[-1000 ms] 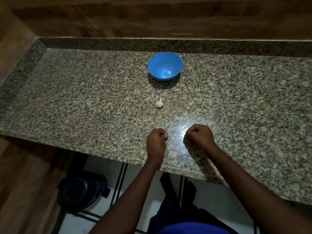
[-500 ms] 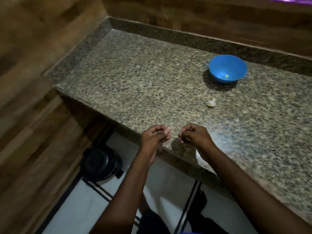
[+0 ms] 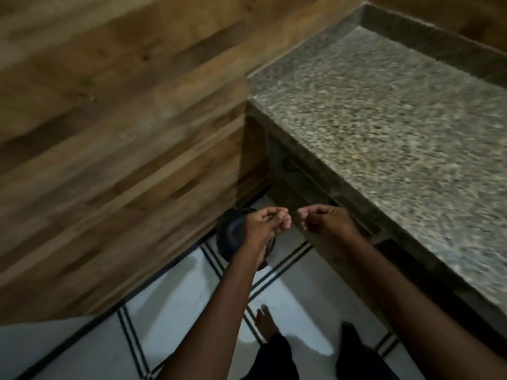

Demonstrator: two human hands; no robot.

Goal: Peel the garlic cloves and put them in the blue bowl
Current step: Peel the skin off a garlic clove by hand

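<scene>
Since the earlier frame both hands have swung left, off the table (image 3: 397, 111) and over the white floor (image 3: 175, 311). The left hand (image 3: 264, 224) has its fingers curled, perhaps pinching something pale; too blurred to tell. The right hand (image 3: 323, 219) is curled likewise. Bowl and garlic are out of view.

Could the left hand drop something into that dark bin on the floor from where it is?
Probably yes. The left hand hovers just above the dark bin on the floor, with nothing visible between them, though the picture is blurred.
</scene>
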